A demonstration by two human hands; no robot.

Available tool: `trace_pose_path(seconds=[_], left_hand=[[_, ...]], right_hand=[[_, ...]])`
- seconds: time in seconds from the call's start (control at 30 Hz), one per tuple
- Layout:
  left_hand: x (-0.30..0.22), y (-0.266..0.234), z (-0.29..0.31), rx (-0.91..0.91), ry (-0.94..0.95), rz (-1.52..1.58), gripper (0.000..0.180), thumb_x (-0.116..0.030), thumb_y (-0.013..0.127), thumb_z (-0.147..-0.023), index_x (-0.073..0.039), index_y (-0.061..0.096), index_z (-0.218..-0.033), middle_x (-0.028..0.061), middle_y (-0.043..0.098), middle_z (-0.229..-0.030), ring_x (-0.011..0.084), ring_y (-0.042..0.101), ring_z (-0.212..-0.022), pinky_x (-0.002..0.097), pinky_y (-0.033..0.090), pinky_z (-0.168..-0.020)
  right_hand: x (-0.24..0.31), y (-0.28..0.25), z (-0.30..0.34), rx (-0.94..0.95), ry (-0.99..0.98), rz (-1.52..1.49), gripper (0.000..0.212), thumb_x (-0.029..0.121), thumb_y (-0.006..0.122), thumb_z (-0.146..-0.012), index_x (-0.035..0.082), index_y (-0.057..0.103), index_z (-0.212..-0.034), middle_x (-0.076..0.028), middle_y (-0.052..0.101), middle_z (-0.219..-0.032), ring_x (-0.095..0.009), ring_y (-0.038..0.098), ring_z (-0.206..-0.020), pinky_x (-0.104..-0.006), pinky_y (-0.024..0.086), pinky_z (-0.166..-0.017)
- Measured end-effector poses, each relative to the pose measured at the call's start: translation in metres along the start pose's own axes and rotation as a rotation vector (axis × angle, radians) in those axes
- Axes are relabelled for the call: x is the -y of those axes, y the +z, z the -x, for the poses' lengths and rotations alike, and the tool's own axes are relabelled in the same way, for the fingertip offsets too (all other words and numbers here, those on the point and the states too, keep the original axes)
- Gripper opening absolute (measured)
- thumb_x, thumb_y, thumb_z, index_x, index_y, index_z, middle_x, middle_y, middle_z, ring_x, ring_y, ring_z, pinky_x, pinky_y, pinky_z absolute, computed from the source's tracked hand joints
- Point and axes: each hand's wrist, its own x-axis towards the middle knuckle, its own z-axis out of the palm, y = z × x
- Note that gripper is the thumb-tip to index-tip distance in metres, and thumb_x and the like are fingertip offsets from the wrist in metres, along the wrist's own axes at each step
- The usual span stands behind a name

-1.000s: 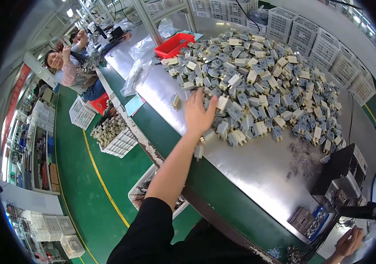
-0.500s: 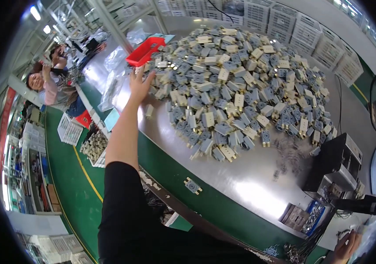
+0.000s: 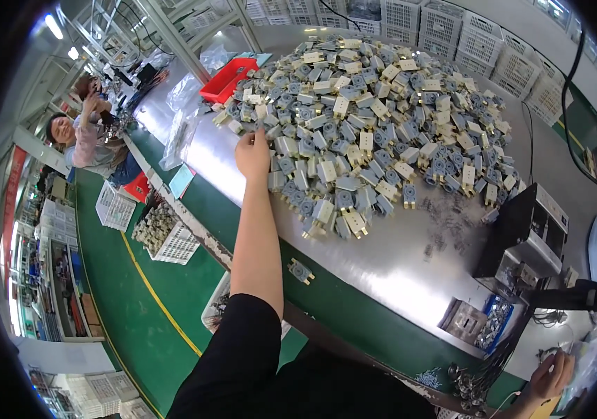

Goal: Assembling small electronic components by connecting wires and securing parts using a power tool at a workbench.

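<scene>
A large heap of small grey and cream plastic connector housings (image 3: 375,133) with brass-coloured prongs covers much of the metal tabletop. At the heap's left edge is my left hand (image 3: 253,155), its fingers curled closed against the parts; whatever they pinch is hidden. One grey housing (image 3: 301,271) lies alone on the green strip along the table's front. Far to the lower right, my right hand (image 3: 551,377) has its fingers bent together beside a clear plastic bag (image 3: 595,353). I cannot make out what is in it.
A red tray (image 3: 228,80) sits behind the heap's left side. To the right stand a black machine (image 3: 525,234) and a blue bin (image 3: 497,322) of small metal parts. White crates (image 3: 441,28) line the back. At the left, a person (image 3: 92,146) sits at another bench.
My left hand has moved right and a little nearer along the heap's edge, its spread fingers now closed. The view has shifted slightly. My right hand stays near the plastic bag.
</scene>
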Motion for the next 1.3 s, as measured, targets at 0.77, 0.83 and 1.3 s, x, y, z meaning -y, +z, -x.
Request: trace_pose_path(seconds=[0.77,0.83,1.3], left_hand=[[-0.018,-0.202,0.244,0.693,0.809,-0.172,0.043,-0.027,0.088,-0.08,-0.005,0.066,-0.109,0.0112,0.067,-0.109,0.0321,0.07,-0.087,0.0405,0.056,-0.071],[-0.013,-0.204,0.25,0.71,0.723,-0.08,0.04,-0.023,0.088,-0.079,-0.005,0.066,-0.106,0.0105,0.067,-0.104,0.0292,0.069,-0.082,0.0383,0.055,-0.068],[-0.175,-0.097,0.257,0.595,0.782,0.178,0.037,-0.01,0.087,-0.078,0.0,0.072,-0.111,0.0098,0.065,-0.092,0.0169,0.05,-0.059,0.0318,0.044,-0.058]], right_hand=[[0.017,-0.009,0.004,-0.154,0.023,-0.265,0.024,-0.009,0.066,-0.088,-0.005,0.07,-0.112,-0.019,0.069,-0.092,-0.036,0.066,-0.087,-0.042,0.053,-0.082],[0.014,-0.013,0.011,-0.119,0.036,-0.267,0.023,-0.007,0.066,-0.088,-0.005,0.07,-0.111,-0.019,0.069,-0.092,-0.037,0.067,-0.087,-0.0434,0.053,-0.082],[0.055,0.03,-0.048,0.44,0.142,-0.676,0.014,0.009,0.075,-0.083,0.005,0.071,-0.095,-0.012,0.065,-0.078,-0.033,0.065,-0.072,-0.0427,0.049,-0.065]])
